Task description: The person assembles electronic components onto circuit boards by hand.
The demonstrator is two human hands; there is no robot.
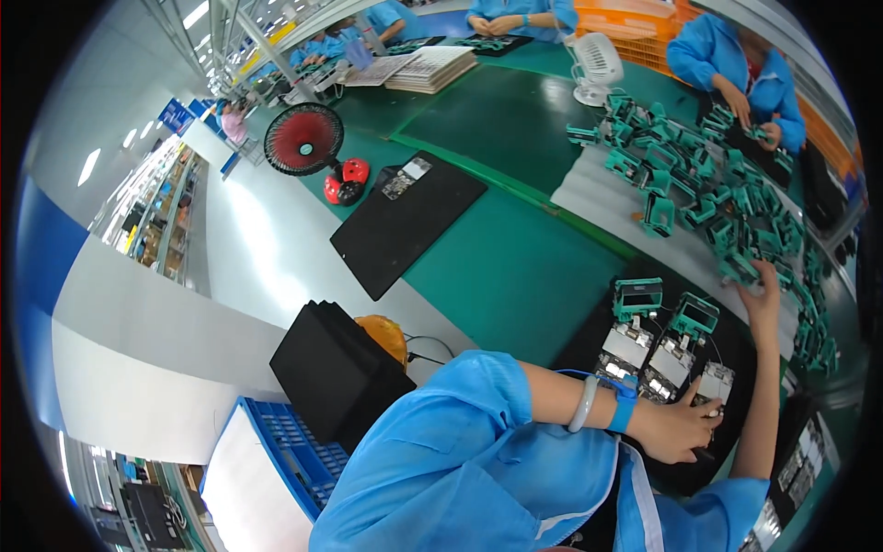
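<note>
My left hand [676,431], with a blue wrist strap [624,408], rests with its fingers apart over the lower end of a circuit board [715,381] on a black mat. Two more circuit boards [628,346] [670,365] lie left of it, each with a green plastic frame [638,296] [694,316] at its far end. Thin wires run by them. Farther right, my right hand [762,290] reaches to the near edge of a heap of green plastic frames [685,175]; its thumb and fingers close on one green frame [739,268].
A black mat [405,225] with a board lies far left, beside a red fan [305,147]. A white fan [596,66] stands farther back. Black panels [336,373] stand upright by my left elbow. Across the heap, a person in blue [743,74] handles a green part.
</note>
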